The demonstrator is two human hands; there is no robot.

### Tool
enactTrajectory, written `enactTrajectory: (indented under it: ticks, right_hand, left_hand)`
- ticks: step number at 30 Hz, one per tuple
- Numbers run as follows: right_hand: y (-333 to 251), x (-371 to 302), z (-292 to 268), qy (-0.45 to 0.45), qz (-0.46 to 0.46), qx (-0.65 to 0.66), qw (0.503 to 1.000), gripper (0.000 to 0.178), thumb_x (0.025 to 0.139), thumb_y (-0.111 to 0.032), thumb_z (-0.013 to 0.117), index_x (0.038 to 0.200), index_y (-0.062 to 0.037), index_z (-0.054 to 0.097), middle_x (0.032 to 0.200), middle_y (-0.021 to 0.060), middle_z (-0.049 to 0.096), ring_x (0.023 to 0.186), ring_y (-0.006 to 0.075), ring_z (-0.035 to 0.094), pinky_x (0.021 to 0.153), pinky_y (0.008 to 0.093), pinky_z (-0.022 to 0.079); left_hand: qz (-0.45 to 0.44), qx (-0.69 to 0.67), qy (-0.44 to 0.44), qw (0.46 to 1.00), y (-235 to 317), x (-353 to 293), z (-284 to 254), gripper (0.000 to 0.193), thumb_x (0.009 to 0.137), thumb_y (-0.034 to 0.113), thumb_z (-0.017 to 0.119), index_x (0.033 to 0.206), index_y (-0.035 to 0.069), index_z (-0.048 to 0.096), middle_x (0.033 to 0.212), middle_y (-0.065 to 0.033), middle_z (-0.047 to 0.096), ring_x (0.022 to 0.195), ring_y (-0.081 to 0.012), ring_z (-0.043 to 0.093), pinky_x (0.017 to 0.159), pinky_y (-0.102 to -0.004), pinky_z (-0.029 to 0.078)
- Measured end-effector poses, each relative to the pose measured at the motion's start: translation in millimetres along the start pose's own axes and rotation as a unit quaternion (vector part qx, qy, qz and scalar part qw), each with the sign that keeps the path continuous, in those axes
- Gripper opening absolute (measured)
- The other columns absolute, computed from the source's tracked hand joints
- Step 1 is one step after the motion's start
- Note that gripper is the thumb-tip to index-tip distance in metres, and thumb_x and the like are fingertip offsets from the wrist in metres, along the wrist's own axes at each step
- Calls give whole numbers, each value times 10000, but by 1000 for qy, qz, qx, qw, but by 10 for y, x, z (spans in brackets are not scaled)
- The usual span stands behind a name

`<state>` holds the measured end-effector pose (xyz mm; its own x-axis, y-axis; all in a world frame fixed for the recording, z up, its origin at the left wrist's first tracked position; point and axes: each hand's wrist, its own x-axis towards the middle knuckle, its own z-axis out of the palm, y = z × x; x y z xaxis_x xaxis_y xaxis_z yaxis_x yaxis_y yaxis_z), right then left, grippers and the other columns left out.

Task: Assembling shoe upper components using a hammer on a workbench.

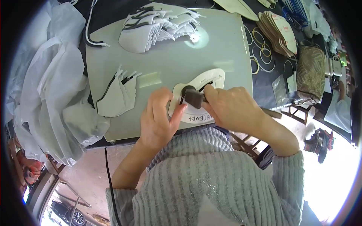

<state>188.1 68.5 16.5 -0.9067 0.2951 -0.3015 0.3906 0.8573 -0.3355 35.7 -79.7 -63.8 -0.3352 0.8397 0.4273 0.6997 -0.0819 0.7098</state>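
Ribbed pale-grey knit sweater (pixel 207 169), worn by the person, fills the foreground, its sleeves leading to two bare hands over the near edge of a table. Both hands meet over a flat, curved white piece (pixel 200 81) with dark lettering, lying near the middle of the table's near edge, on a smooth grey-green board (pixel 233 41). Left hand (pixel 156 116): fingers bent, thumb reaching in at the piece's left side; whether it grips cannot be told. Right hand (pixel 233 107): fingers curled closed on the right end of a dark brown block-shaped object (pixel 194 100), which sits above the white piece and hides part of it.

Toward the board's near left corner lies a small fanned group of white curved pieces with black trim (pixel 117 94). Along the board's far edge is a larger overlapping pile of similar white pieces (pixel 145 35). Crumpled translucent plastic sheeting (pixel 52 83) covers the table's left side. Beyond the board's right edge are a leaning stack of tan, flat shapes (pixel 279 34) and, nearer, a brown patterned fabric bundle (pixel 311 71).
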Motion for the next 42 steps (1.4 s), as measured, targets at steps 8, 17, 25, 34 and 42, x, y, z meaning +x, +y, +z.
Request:
enactTrajectory:
  ticks: [8, 17, 25, 34, 42]
  right_hand:
    - [50, 56, 39, 19, 18, 16, 1000, 295, 960, -276, 594, 840, -18, 517, 543, 125, 571, 463, 319, 591, 431, 413, 465]
    - [229, -244, -287, 158, 98, 141, 972, 234, 988, -207, 554, 1114, -11, 574, 539, 130, 538, 481, 337, 573, 458, 415, 437]
    - [244, -227, -233, 152, 81, 64, 983, 313, 956, -271, 602, 841, 8, 522, 553, 150, 570, 522, 361, 611, 478, 426, 478]
    - [367, -252, -210, 141, 130, 99, 977, 321, 966, -302, 574, 875, 6, 561, 608, 161, 618, 573, 370, 646, 534, 441, 516]
    - [429, -148, -94, 123, 122, 40, 984, 335, 980, -291, 553, 836, 10, 574, 628, 169, 629, 591, 354, 652, 566, 429, 518]
  left_hand:
    - [-28, -28, -20, 999, 51, 78, -60, 410, 778, -4, 752, 1122, -19, 527, 1024, -149, 613, 843, -275, 635, 730, -336, 545]
    - [-172, -52, -142, 973, 102, 480, -136, 376, 763, 14, 722, 1110, 47, 580, 936, -43, 613, 706, -134, 514, 617, -258, 441]
    - [-175, -63, -197, 963, 83, 595, -167, 402, 733, -7, 718, 1094, 58, 553, 890, -22, 562, 676, -119, 457, 582, -252, 401]
    - [-165, -49, -211, 962, 102, 612, -174, 414, 734, -15, 726, 1103, 46, 549, 907, -35, 581, 701, -122, 498, 602, -262, 423]
    - [-137, 20, -191, 972, 188, 614, -172, 326, 761, 1, 716, 1044, 30, 556, 909, -105, 609, 750, -246, 596, 697, -361, 492]
